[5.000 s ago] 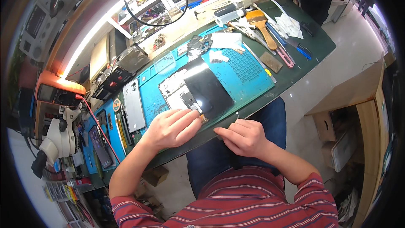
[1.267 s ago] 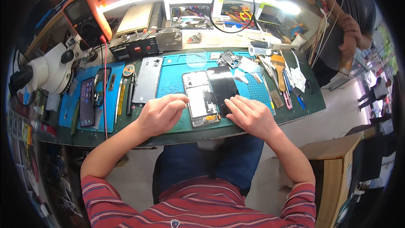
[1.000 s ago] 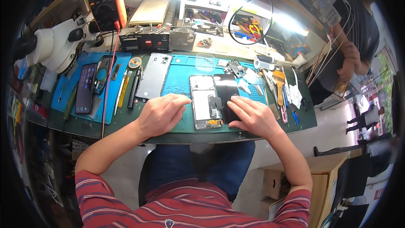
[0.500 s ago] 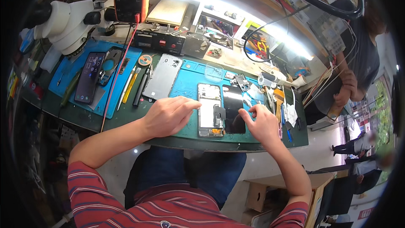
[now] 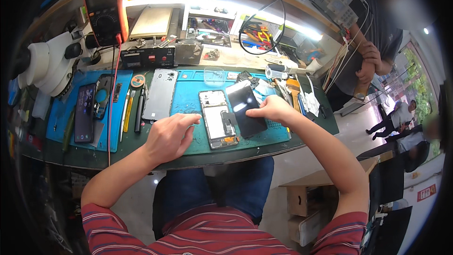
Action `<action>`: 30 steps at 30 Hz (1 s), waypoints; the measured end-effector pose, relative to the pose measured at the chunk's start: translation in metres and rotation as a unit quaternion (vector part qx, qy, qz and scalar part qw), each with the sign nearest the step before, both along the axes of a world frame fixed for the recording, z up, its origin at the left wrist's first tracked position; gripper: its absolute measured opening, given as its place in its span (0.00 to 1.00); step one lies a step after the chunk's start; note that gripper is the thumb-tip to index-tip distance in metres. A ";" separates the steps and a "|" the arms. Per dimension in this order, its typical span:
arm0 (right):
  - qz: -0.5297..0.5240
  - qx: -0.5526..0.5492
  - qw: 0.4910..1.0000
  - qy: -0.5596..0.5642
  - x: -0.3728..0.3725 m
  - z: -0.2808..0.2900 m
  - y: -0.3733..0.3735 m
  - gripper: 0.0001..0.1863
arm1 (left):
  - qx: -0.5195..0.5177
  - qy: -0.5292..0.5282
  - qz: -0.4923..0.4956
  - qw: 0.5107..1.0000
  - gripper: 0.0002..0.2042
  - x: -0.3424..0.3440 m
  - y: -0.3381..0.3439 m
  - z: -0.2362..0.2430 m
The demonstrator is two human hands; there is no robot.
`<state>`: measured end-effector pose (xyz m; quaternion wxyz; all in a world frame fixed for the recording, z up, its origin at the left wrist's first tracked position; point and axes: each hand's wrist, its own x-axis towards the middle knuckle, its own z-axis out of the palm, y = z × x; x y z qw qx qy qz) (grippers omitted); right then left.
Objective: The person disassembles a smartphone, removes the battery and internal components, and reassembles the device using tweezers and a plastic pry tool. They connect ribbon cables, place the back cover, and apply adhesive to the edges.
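Note:
My right hand (image 5: 272, 109) grips the black screen (image 5: 240, 119) at its right edge, thumb on its glossy face. The screen lies at an angle beside the opened phone body (image 5: 213, 125), close to a dark flex piece between them. My left hand (image 5: 167, 137) hovers at the lower left of the phone body, fingers bent and thumb apart, with nothing visible in them. A silver back cover (image 5: 159, 97) lies above my left hand on the blue mat (image 5: 185, 92).
A second phone (image 5: 85, 113), microscope (image 5: 49, 61), orange multimeter (image 5: 104, 9) and power supply (image 5: 147, 57) stand left and behind. A brush (image 5: 293, 88) and tools lie right. A co-worker (image 5: 368, 59) stands at back right; more people (image 5: 394, 118) are farther off.
My right hand has closed on the black screen, whose top now tilts away from the phone body. My left hand's thumb has separated from its fingers. The whole view has shifted slightly.

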<state>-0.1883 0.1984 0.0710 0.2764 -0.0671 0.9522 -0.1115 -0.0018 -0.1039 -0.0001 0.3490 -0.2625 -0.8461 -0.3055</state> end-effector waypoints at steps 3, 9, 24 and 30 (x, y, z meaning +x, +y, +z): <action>-0.061 -0.213 0.973 0.061 0.008 -0.008 0.023 0.26 | 0.009 -0.004 -0.001 1.000 0.22 -0.001 0.001 -0.001; -0.100 -0.365 0.925 0.006 0.025 0.028 0.047 0.18 | 0.005 -0.029 0.008 1.000 0.23 0.003 -0.002 -0.002; 0.269 0.014 0.702 0.659 0.034 -0.019 0.059 0.21 | -0.042 -0.141 0.059 0.987 0.21 0.041 0.045 0.012; 0.248 0.013 0.758 0.604 0.037 -0.057 0.025 0.16 | -0.014 -0.154 0.087 0.984 0.23 0.038 0.053 0.004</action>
